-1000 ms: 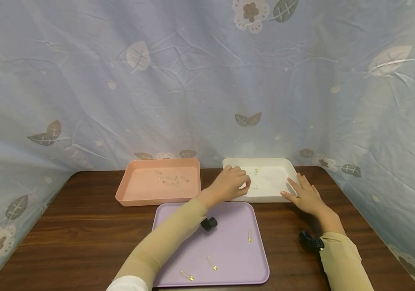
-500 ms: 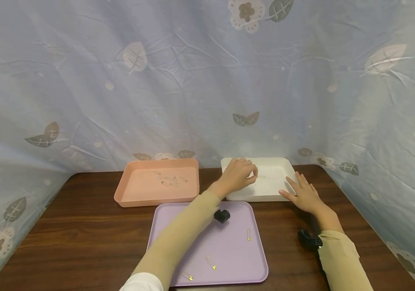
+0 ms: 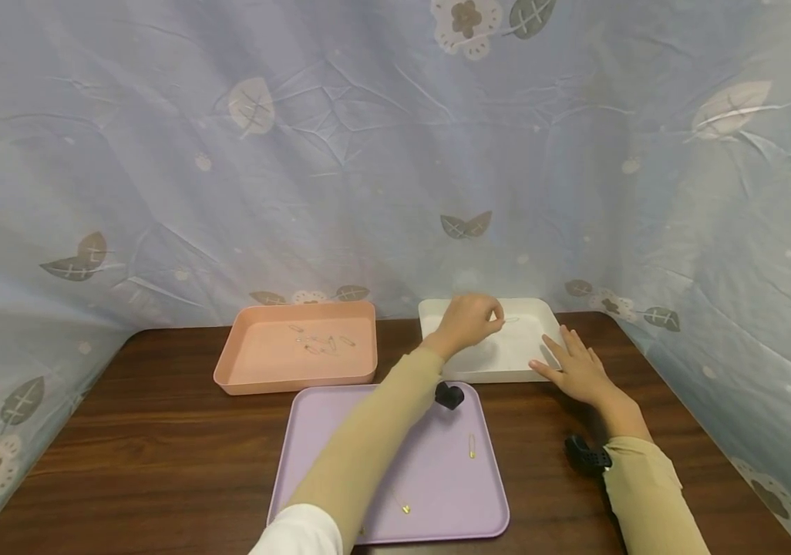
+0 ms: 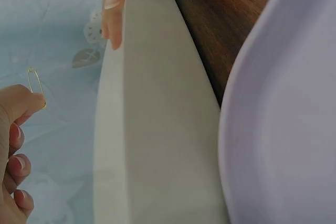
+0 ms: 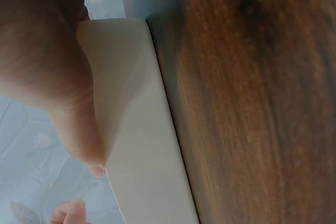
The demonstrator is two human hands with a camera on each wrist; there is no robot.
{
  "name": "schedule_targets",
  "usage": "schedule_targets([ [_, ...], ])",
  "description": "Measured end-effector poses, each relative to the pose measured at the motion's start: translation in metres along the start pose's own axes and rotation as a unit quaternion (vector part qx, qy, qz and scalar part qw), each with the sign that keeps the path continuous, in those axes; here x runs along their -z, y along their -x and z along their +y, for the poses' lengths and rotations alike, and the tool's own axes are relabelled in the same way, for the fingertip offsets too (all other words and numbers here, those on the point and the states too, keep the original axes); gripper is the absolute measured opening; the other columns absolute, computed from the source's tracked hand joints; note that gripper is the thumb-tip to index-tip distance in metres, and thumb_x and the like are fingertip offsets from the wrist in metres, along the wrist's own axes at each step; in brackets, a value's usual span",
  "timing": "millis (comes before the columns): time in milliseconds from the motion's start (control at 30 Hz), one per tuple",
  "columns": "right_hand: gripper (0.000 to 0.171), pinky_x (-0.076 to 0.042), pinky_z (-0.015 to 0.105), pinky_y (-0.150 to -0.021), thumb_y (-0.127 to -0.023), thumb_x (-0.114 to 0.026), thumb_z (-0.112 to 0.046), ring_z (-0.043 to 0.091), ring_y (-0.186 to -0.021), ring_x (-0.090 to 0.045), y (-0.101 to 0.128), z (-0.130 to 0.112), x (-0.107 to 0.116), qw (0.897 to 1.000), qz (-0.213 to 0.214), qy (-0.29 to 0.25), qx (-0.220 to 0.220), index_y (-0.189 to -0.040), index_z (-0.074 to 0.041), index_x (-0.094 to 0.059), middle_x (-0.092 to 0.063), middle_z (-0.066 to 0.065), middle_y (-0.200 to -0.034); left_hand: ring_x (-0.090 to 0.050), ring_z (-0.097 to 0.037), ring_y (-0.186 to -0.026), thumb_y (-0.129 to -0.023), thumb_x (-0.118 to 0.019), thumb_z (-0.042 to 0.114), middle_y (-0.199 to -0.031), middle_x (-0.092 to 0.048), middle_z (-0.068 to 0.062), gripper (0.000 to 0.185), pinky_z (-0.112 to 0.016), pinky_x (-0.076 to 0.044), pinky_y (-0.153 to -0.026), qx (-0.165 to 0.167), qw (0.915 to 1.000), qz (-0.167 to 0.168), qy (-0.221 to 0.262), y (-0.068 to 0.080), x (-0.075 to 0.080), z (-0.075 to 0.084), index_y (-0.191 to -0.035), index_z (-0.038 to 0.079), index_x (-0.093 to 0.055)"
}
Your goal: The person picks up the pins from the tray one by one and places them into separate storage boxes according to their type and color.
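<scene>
My left hand is over the white tray and pinches a gold safety pin between thumb and index finger. In the head view that pin shows as a thin line beyond the fingertips. With its fingers spread, my right hand rests on the white tray's right front corner, the thumb at the front rim. On the purple tray lie a safety pin on the right and another safety pin near the front. The left forearm covers part of this tray and most of a further pin.
A pink tray with several safety pins stands at the back left. Dark wooden table surrounds the trays. Behind hangs a pale blue patterned curtain. Each wrist carries a black camera.
My left hand has moved right and farther back over the white tray with the safety pin pinched. Its forearm now covers more of the purple tray's front. The right hand stays in place.
</scene>
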State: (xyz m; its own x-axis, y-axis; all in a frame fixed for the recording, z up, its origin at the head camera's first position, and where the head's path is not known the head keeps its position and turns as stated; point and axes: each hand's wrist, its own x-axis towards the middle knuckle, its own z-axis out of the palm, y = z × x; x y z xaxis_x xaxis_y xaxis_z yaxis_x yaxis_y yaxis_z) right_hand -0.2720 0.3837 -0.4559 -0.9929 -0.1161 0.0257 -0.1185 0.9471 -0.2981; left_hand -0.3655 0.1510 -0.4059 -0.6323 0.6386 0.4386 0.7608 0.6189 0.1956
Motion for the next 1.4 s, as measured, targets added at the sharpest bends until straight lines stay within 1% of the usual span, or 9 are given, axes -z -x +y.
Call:
schedule_targets([
  [133, 0.079, -0.013, 0.075, -0.108, -0.096, -0.048, -0.057, 0.054, -0.145, -0.01, 0.0, -0.001, 0.0, 1.0, 0.0, -0.001, 0.002, -0.15, -0.003, -0.032, -0.01, 0.034, -0.157, -0.05, -0.006, -0.064, -0.089, -0.064, 0.024, -0.074, -0.065, 0.007, 0.011, -0.02, -0.04, -0.062, 0.031, 0.9991, -0.011, 0.027, -0.003, -0.007, -0.001, -0.09, 0.02, -0.074],
  [333, 0.078, -0.013, 0.075, -0.108, -0.096, -0.049, -0.056, 0.054, -0.144, -0.009, 0.002, -0.003, 0.002, 1.0, -0.001, -0.008, 0.001, -0.15, -0.003, -0.032, -0.01, 0.035, -0.157, -0.053, -0.007, -0.07, -0.091, -0.063, 0.025, -0.082, -0.068, 0.007, 0.012, -0.021, -0.041, -0.067, 0.074, 0.9955, -0.03, 0.051, -0.007, -0.014, -0.002, -0.092, 0.02, -0.074],
  [500, 0.078, -0.013, 0.074, -0.109, -0.096, -0.048, -0.056, 0.054, -0.145, -0.009, 0.003, -0.003, 0.002, 1.0, 0.001, -0.006, -0.001, -0.15, -0.003, -0.032, -0.009, 0.035, -0.157, -0.053, -0.006, -0.07, -0.092, -0.062, 0.025, -0.083, -0.068, 0.007, 0.013, -0.02, -0.04, -0.067, 0.097, 0.9927, -0.038, 0.062, -0.01, -0.018, -0.001, -0.094, 0.019, -0.073],
  [633, 0.08, -0.014, 0.076, -0.107, -0.094, -0.049, -0.059, 0.055, -0.144, -0.011, 0.004, 0.0, -0.001, 1.0, 0.019, -0.018, 0.009, -0.149, -0.003, -0.034, -0.012, 0.036, -0.156, -0.052, -0.006, -0.069, -0.093, -0.062, 0.027, -0.083, -0.067, 0.008, 0.013, -0.02, -0.04, -0.067, 0.116, 0.9901, -0.042, 0.067, -0.011, -0.022, -0.001, -0.095, 0.02, -0.073],
  [733, 0.082, -0.014, 0.076, -0.106, -0.093, -0.048, -0.062, 0.055, -0.144, -0.011, 0.004, 0.001, -0.003, 0.999, 0.023, -0.02, 0.013, -0.149, -0.003, -0.035, -0.012, 0.036, -0.156, -0.051, -0.005, -0.069, -0.094, -0.062, 0.029, -0.082, -0.066, 0.008, 0.013, -0.02, -0.04, -0.067, 0.128, 0.988, -0.045, 0.074, -0.011, -0.024, -0.001, -0.095, 0.02, -0.073],
  [833, 0.081, -0.013, 0.076, -0.107, -0.094, -0.047, -0.061, 0.054, -0.145, -0.009, 0.002, 0.002, -0.004, 1.0, 0.016, -0.016, 0.009, -0.15, -0.004, -0.033, -0.01, 0.034, -0.157, -0.051, -0.006, -0.068, -0.095, -0.061, 0.03, -0.081, -0.065, 0.008, 0.015, -0.021, -0.04, -0.066, 0.13, 0.987, -0.052, 0.079, -0.011, -0.024, -0.001, -0.096, 0.02, -0.072],
  [1000, 0.079, -0.012, 0.075, -0.108, -0.095, -0.047, -0.058, 0.053, -0.145, -0.008, -0.001, 0.001, -0.002, 1.0, 0.0, -0.005, 0.003, -0.151, -0.004, -0.031, -0.008, 0.034, -0.158, -0.05, -0.007, -0.067, -0.096, -0.06, 0.03, -0.078, -0.062, 0.007, 0.015, -0.021, -0.039, -0.064, 0.122, 0.9878, -0.057, 0.079, -0.009, -0.02, -0.003, -0.096, 0.021, -0.071],
  [1200, 0.08, -0.012, 0.075, -0.108, -0.095, -0.047, -0.058, 0.053, -0.145, -0.007, -0.001, 0.002, -0.001, 1.0, -0.005, -0.002, 0.001, -0.151, -0.003, -0.03, -0.008, 0.034, -0.158, -0.051, -0.006, -0.069, -0.095, -0.061, 0.031, -0.078, -0.062, 0.008, 0.015, -0.02, -0.04, -0.064, 0.103, 0.9914, -0.051, 0.062, -0.006, -0.013, -0.008, -0.097, 0.02, -0.071],
  [1400, 0.08, -0.012, 0.075, -0.108, -0.096, -0.047, -0.058, 0.053, -0.145, -0.007, -0.001, 0.003, -0.003, 1.0, -0.003, -0.003, 0.001, -0.151, -0.003, -0.03, -0.008, 0.034, -0.158, -0.051, -0.006, -0.069, -0.092, -0.062, 0.029, -0.075, -0.06, 0.008, 0.013, -0.02, -0.038, -0.064, 0.081, 0.9945, -0.043, 0.051, 0.002, -0.004, -0.011, -0.093, 0.022, -0.072],
])
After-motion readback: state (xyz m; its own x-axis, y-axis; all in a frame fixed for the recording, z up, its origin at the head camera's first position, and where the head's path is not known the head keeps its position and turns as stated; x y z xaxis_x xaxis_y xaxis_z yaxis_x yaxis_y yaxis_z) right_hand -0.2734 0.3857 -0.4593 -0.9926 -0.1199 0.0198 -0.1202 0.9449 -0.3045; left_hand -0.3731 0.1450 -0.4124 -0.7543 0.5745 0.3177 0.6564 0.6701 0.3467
